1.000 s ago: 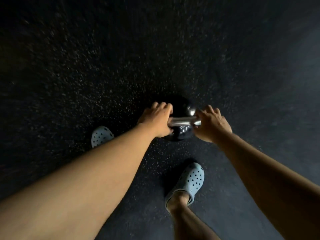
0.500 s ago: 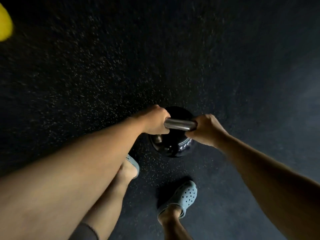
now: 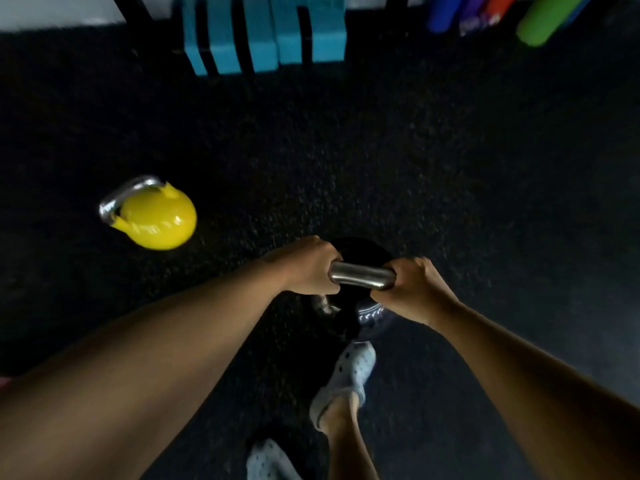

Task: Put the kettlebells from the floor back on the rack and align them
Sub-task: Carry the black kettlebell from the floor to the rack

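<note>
A black kettlebell with a steel handle hangs off the floor in front of me, its body below the handle. My left hand grips the handle's left end and my right hand grips its right end. A yellow kettlebell with a steel handle lies tilted on the dark floor to the left, apart from both hands. No rack shelf can be made out in this blurred view.
Blue foam blocks in a dark frame stand at the far wall. Coloured rolls, blue and green, lean at the far right. My feet in pale clogs are below the black kettlebell on speckled rubber flooring.
The view has tilted up and forward: the yellow kettlebell and the far wall items have come into sight. Both hands keep their grip on the black kettlebell, and my feet have stepped.
</note>
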Demonstrator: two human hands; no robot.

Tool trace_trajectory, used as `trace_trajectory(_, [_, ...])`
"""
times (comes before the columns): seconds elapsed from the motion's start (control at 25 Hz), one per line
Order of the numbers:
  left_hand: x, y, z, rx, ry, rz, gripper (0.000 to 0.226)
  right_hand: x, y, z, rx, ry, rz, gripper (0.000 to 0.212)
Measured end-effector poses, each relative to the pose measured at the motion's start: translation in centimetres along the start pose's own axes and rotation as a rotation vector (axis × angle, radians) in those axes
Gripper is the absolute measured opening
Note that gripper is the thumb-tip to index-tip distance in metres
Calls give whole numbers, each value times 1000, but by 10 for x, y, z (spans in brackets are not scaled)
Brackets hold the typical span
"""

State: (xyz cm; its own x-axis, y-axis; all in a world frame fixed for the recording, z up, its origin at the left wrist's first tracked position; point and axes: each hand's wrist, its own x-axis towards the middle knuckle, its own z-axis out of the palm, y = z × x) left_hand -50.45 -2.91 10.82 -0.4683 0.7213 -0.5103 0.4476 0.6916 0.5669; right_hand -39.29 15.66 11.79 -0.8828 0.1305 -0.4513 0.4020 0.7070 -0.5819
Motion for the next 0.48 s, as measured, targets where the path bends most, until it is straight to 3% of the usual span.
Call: trace_trajectory(0.48, [95,-149,-344,37,349,-106,15,327,-235,-144,-131,129,-380,10])
